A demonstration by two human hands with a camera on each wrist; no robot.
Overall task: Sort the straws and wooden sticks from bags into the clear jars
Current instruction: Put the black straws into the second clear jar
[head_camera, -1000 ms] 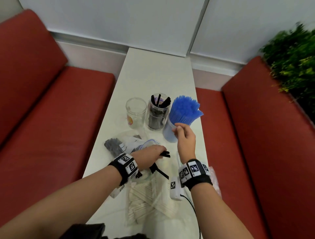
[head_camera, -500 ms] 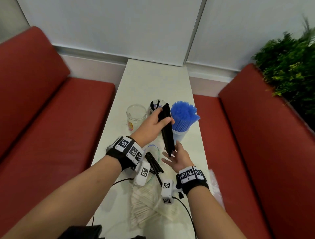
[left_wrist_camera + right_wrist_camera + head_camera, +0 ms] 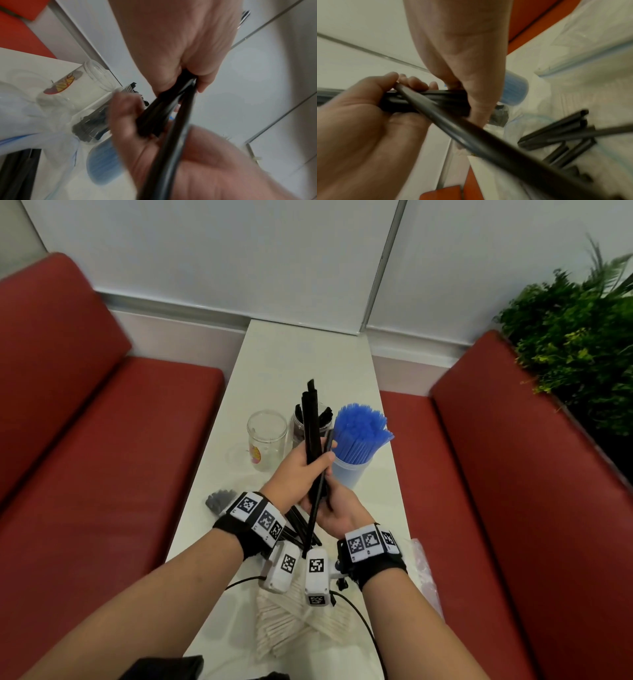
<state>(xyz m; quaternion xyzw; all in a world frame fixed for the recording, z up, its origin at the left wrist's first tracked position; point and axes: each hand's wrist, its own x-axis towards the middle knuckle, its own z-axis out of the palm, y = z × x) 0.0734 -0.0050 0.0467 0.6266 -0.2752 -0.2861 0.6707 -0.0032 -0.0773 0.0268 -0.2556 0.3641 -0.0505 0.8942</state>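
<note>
My left hand (image 3: 303,470) grips a bundle of black straws (image 3: 312,422) upright above the table, in front of the jars. My right hand (image 3: 339,510) is just below it, with fingers curled at the bundle's lower end (image 3: 150,125). One black straw (image 3: 471,129) slants out of the bundle down toward my wrists. Behind stand an empty clear jar (image 3: 267,440), a jar with black straws (image 3: 325,419) and a jar full of blue straws (image 3: 359,436). More black straws (image 3: 556,135) lie on a clear bag on the table.
A bag of wooden sticks (image 3: 294,628) lies at the near end of the narrow white table (image 3: 308,354). A dark grey bundle (image 3: 219,498) lies at the left edge. Red benches (image 3: 102,440) flank the table, and a plant (image 3: 575,354) stands at the right.
My left hand lifted the black straws off the table and holds them upright. My right hand left the blue straws and came in under the bundle's lower end.
</note>
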